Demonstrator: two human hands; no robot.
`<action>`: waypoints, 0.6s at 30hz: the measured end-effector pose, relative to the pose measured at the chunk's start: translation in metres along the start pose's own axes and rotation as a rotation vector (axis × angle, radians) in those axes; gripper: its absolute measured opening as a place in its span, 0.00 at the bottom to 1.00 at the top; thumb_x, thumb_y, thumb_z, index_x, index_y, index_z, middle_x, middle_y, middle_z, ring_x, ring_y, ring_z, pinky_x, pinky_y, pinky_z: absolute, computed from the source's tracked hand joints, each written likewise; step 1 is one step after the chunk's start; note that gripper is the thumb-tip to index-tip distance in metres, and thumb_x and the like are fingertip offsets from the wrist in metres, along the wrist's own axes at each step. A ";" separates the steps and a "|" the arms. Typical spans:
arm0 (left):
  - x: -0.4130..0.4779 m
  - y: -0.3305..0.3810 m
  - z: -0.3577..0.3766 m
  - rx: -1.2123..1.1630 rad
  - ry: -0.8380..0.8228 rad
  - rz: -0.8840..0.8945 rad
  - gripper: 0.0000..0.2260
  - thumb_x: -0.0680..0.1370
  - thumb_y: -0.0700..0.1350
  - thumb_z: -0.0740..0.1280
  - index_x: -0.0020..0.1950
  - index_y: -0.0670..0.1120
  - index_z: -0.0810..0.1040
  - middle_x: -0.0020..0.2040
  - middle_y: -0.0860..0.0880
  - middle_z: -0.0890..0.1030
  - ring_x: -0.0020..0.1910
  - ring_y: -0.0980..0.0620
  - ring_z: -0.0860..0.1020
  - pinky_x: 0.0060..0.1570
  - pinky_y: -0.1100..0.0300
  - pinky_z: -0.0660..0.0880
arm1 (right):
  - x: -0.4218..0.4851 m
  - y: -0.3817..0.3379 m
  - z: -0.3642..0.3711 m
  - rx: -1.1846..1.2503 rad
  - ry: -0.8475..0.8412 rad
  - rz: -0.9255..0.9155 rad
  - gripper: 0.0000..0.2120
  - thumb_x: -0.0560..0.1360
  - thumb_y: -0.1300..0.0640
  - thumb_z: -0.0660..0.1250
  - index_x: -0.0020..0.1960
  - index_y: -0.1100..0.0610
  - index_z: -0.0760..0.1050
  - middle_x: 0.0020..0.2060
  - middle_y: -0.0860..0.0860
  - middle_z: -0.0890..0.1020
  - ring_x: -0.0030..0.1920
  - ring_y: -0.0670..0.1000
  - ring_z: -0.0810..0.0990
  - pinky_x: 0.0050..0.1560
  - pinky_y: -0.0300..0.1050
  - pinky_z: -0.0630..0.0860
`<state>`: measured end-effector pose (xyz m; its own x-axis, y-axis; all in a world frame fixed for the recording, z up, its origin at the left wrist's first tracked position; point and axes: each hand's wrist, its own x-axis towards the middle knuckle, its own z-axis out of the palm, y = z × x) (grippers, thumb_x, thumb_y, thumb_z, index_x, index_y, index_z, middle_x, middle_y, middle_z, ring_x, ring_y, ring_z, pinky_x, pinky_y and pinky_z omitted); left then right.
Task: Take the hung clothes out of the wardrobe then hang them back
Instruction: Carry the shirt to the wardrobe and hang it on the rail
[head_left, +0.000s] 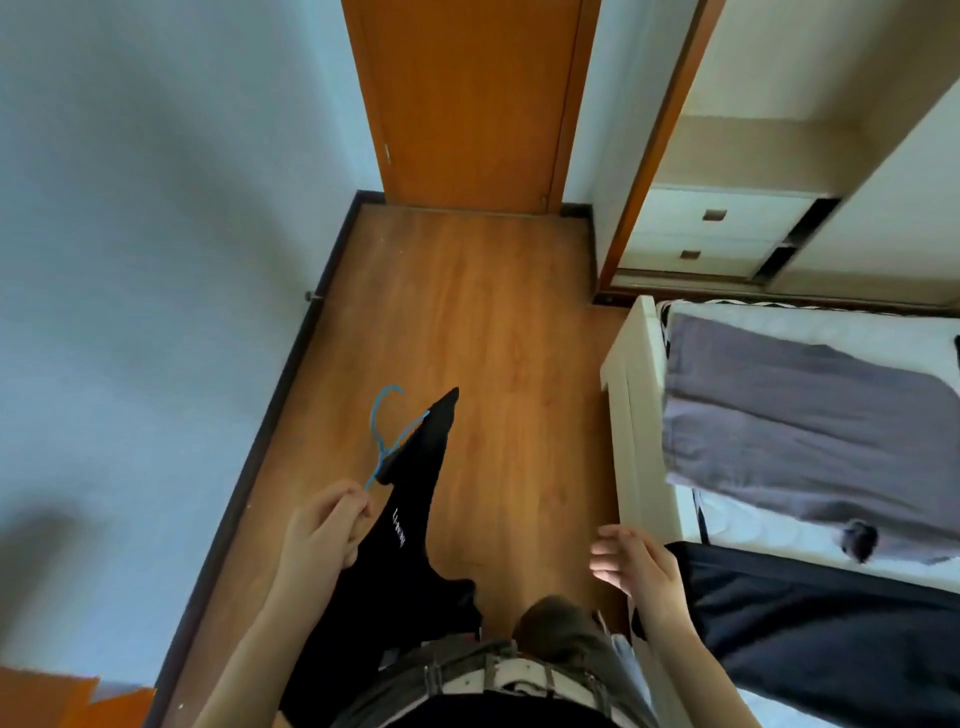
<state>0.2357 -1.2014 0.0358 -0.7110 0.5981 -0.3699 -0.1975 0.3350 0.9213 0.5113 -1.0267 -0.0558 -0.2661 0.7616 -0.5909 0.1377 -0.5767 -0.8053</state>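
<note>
A pale blue wall (156, 208) fills the left side, and a wooden floor (493, 312) runs down the middle to an orange door (467, 104) at the far end. The wardrobe (753, 145) stands open at the upper right, with two white drawers (717, 228) low inside it. Below it, the white bed (631, 389) carries a grey garment (805, 415) spread flat. A dark garment (810, 623) lies nearer the person and hangs over the bed's edge.

A black top (410, 525) is out of the wardrobe and held over the floor in front of the person's waist. It is draped on a blue hanger (382, 421) whose hook points up and away. A short line of white writing runs along the top's fabric; it is too small and blurred to read.

The left hand (327, 525) pinches the hanger's wire just below the neck, its fingers curled round it, with the top touching the wrist. The right hand (631, 561) is released, its fingers loosely spread and holding nothing. It sits just beside the bed's near corner and the dark garment.
</note>
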 end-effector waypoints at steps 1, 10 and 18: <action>0.022 0.012 0.003 0.014 -0.011 0.010 0.12 0.80 0.35 0.59 0.36 0.37 0.71 0.22 0.53 0.60 0.19 0.58 0.58 0.20 0.69 0.56 | 0.015 -0.011 0.006 -0.006 0.013 0.015 0.14 0.82 0.61 0.55 0.49 0.67 0.77 0.36 0.60 0.82 0.34 0.55 0.82 0.38 0.45 0.81; 0.235 0.083 0.066 0.140 0.019 -0.004 0.12 0.79 0.39 0.61 0.35 0.39 0.73 0.24 0.50 0.62 0.23 0.53 0.59 0.26 0.62 0.56 | 0.197 -0.109 0.036 0.007 0.095 0.060 0.12 0.81 0.61 0.58 0.49 0.66 0.78 0.39 0.62 0.83 0.34 0.54 0.84 0.36 0.45 0.82; 0.392 0.177 0.146 0.232 0.068 0.036 0.10 0.76 0.39 0.61 0.37 0.35 0.72 0.30 0.43 0.60 0.27 0.51 0.59 0.30 0.60 0.57 | 0.372 -0.279 0.048 0.023 0.079 0.000 0.14 0.81 0.62 0.55 0.50 0.65 0.79 0.36 0.58 0.83 0.35 0.54 0.83 0.41 0.44 0.82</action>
<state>0.0203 -0.8011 0.0365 -0.7599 0.5649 -0.3216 -0.0169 0.4774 0.8785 0.3276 -0.5967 -0.0482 -0.1900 0.7818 -0.5939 0.1159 -0.5829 -0.8043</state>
